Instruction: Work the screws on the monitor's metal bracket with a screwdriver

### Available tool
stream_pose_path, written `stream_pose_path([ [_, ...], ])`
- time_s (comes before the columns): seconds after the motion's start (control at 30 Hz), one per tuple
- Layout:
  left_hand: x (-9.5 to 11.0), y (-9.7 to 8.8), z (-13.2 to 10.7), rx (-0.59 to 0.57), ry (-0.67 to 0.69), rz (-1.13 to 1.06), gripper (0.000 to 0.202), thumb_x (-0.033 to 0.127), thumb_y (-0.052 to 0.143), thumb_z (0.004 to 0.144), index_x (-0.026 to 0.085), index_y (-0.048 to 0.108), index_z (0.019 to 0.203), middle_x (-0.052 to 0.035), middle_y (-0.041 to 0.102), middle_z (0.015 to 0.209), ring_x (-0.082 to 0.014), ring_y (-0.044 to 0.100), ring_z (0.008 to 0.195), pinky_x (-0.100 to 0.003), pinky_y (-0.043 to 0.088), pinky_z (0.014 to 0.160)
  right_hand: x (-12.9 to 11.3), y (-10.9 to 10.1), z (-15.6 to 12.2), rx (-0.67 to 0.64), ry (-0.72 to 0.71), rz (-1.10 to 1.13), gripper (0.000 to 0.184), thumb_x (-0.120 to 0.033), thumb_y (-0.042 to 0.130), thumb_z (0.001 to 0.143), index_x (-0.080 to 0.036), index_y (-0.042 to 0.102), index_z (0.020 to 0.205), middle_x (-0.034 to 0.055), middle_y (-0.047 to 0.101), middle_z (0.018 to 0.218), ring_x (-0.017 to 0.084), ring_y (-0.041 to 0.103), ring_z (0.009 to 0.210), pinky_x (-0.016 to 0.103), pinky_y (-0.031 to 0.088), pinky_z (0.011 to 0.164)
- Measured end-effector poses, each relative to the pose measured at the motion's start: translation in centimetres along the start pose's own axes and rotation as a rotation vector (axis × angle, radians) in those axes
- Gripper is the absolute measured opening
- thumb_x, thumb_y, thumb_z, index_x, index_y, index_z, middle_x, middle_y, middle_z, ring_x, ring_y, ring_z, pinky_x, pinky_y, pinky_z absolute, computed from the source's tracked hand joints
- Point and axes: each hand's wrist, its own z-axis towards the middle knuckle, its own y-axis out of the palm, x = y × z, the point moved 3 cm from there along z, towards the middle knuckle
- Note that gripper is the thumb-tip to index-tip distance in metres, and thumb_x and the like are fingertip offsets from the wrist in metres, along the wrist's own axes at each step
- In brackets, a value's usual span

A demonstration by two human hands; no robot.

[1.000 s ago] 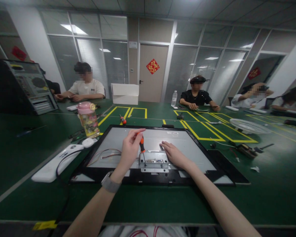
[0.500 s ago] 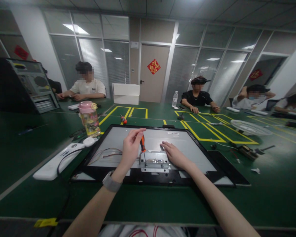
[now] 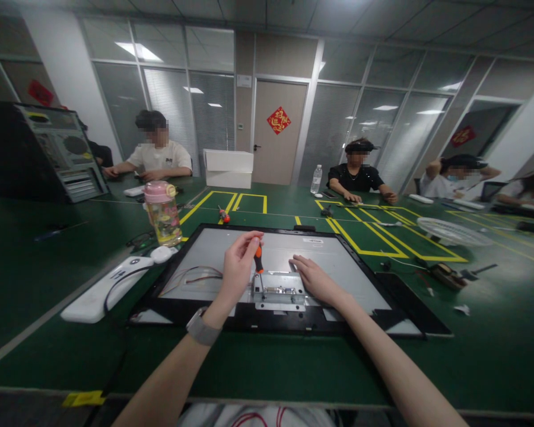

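Near the middle of the counter's [image 3: 267, 367] front edge, a display panel [image 3: 351, 273] lies flat, grey rear side up, with a black border. A metal bracket [image 3: 278, 306] sits at the midpoint of the panel's near edge. The left hand [image 3: 240, 261] pinches the top of an orange-and-black screwdriver [image 3: 258, 259] between thumb and fingers; the shaft points down to the bracket's left end. The right hand [image 3: 314, 276] rests on the panel at the bracket's right end, fingers extended, gripping nothing. Loose wires [image 3: 191, 274] run from beside the left hand toward the panel's left edge.

Step in hand (judged from the tool's position): turning a fastener at the bracket's left end. Whether it is being tightened or loosened cannot be determined; tip engagement is too small to confirm. The next move calls for light downward pressure, rotation by the left fingertips, and a steady right hand to prevent shifting.
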Motion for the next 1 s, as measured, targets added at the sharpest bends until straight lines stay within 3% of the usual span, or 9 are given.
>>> stream_pose_path([
  [0.17, 0.50, -0.38, -0.04, 0.034, 0.046, 0.061, 0.017, 0.034, 0.069, 0.081, 0.021, 0.076, 0.088, -0.0032, 0.062, 0.090, -0.0154, 0.061, 0.080, -0.027, 0.050, 0.074, 0.06, 0.03, -0.01, -0.005, -0.004, 0.001, 0.048, -0.016, 0.031, 0.099, -0.010, 0.053, 0.141, 0.0188, 0.049, 0.151, 0.028, 0.045, 0.141, 0.049, 0.033, 0.119],
  [0.4, 0.24, -0.21, -0.10, 0.003, 0.014, 0.054, 0.026, 0.035, 0.053, 0.092, 0.019, 0.074, 0.098, -0.0044, 0.069, 0.087, -0.0186, 0.065, 0.086, -0.030, 0.050, 0.079, 0.10, 0.01, -0.10, 0.000, -0.013, 0.013, 0.048, -0.016, 0.032, 0.098, -0.010, 0.052, 0.142, 0.0196, 0.048, 0.151, 0.028, 0.044, 0.142, 0.050, 0.032, 0.119],
  [0.63, 0.69, 0.00, -0.23, 0.000, 0.034, 0.063, 0.018, 0.035, 0.068, 0.082, 0.020, 0.074, 0.090, -0.0031, 0.066, 0.090, -0.0155, 0.063, 0.079, -0.027, 0.051, 0.076, -0.09, -0.13, -0.06, 0.003, -0.006, 0.023, 0.048, -0.017, 0.033, 0.098, -0.012, 0.053, 0.141, 0.0185, 0.050, 0.150, 0.027, 0.045, 0.141, 0.050, 0.032, 0.119],
  [0.87, 0.17, 0.03, -0.10, -0.005, 0.005, 0.046, 0.026, 0.038, 0.061, 0.088, 0.019, 0.071, 0.103, -0.0058, 0.072, 0.094, -0.0188, 0.067, 0.090, -0.031, 0.052, 0.083, -0.31, -0.52, -0.16, -0.006, -0.007, 0.028, 0.047, -0.018, 0.034, 0.099, -0.010, 0.054, 0.141, 0.0190, 0.049, 0.150, 0.027, 0.046, 0.141, 0.048, 0.034, 0.118],
  [1.0, 0.25, 0.18, -0.26, -0.013, 0.016, 0.050, 0.025, 0.037, 0.061, 0.088, 0.019, 0.071, 0.101, -0.0059, 0.071, 0.094, -0.0184, 0.066, 0.089, -0.030, 0.052, 0.081, -0.16, -0.27, -0.08, 0.002, -0.013, 0.031, 0.047, -0.018, 0.034, 0.099, -0.010, 0.054, 0.140, 0.0195, 0.050, 0.150, 0.028, 0.046, 0.140, 0.049, 0.034, 0.118],
])
